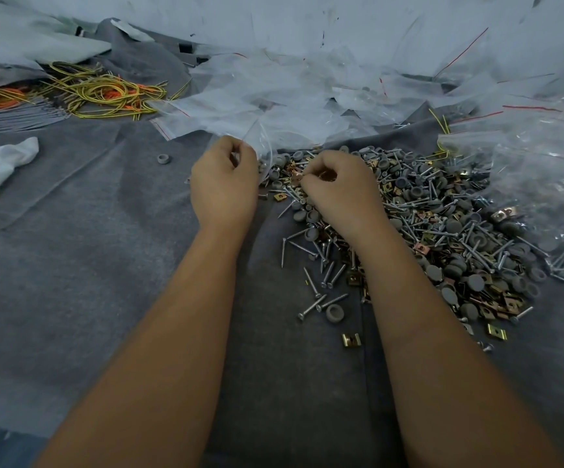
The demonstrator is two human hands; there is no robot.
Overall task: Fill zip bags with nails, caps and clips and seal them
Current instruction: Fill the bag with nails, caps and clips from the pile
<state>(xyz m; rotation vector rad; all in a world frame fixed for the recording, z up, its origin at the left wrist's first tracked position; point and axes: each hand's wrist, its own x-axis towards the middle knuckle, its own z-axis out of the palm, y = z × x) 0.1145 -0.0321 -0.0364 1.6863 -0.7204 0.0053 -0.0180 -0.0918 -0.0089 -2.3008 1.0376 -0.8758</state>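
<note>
A: So, where are the hands?

B: Both sit near the middle of the view, above a desk covered in grey felt cloth (105,265). The left hand (224,184) has its fingers curled and pinches the edge of a clear zip bag (263,143), which rises toward 12 o'clock from that hand.

A: And the right?

B: The right hand (341,187) is curled over the near edge of the heap, its fingertips pinching a small copper-coloured clip (296,176). Whether it holds more inside the palm, I cannot tell.

A: What is the heap?

B: A mixed pile (442,214) of silver nails, grey round caps and brass clips, spreading from the right hand toward 3 and 4 o'clock. A loose brass clip (351,339) lies toward 5 o'clock, apart from the pile, and 1 grey cap (163,159) sits alone at 9 o'clock of the left hand.

A: Anything else?

B: A spread of empty zip bags (273,92) with red lines lies at 12 o'clock. Yellow and orange wires (105,92) lie at 10 o'clock, and a white cloth (0,170) at 9 o'clock.
</note>
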